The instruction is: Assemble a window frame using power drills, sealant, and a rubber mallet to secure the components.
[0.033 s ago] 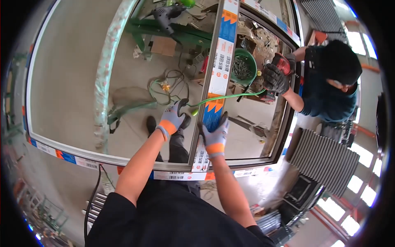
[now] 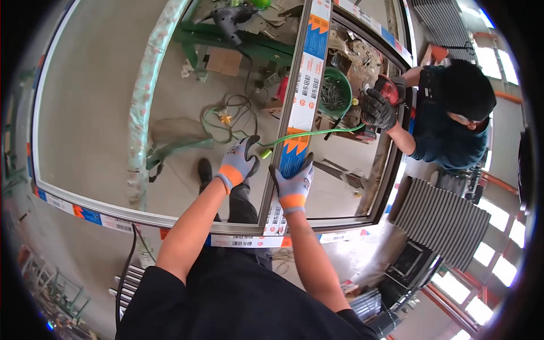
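Observation:
A large metal window frame (image 2: 122, 217), covered in printed blue, orange and white film, lies across the view. My right hand (image 2: 294, 184), in a grey and orange glove with dark fingertips, grips the frame's crossbar (image 2: 303, 113), thumb on one side and fingers on the other. Left of the bar, my left hand (image 2: 241, 160), gloved alike, is held with curved, parted fingers and nothing visible in them. Close beyond it, a green cord (image 2: 309, 134) passes over the crossbar toward a co-worker's dark-gloved hand (image 2: 378, 110). A red tool (image 2: 389, 90) is at that person's other hand.
Beneath the frame stands a green workbench (image 2: 241, 41) with a dark power tool (image 2: 231, 21). A green bowl of screws (image 2: 333, 93) is near the co-worker (image 2: 462, 113). A film-wrapped bar (image 2: 144, 96) spans the left opening; tangled cords (image 2: 229, 122) lie on the floor.

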Tool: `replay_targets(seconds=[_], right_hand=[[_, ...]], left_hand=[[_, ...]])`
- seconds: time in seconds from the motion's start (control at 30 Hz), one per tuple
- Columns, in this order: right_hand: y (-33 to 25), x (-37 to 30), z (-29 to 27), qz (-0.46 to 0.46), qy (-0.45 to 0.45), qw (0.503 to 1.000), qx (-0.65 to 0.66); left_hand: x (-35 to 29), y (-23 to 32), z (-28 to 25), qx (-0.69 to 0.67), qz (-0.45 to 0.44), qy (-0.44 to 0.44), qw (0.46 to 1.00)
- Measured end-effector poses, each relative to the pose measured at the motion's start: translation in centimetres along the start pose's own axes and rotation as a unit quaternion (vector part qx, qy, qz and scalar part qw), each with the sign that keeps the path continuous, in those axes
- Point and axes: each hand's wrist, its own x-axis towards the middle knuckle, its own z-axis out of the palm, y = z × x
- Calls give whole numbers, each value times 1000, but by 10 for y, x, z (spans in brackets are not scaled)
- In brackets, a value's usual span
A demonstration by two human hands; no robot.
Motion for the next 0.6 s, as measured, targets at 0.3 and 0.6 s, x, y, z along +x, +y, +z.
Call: replay_targets(seconds=[0.3,0.6], right_hand=[[-12,-8,8,-2,39,998,-58],[-5,-3,16,-53,92,993,-55]], left_hand=[[-18,-1,-27,-35,-57,-11,998],[-2,-33,-104,-883,-19,-15,470]])
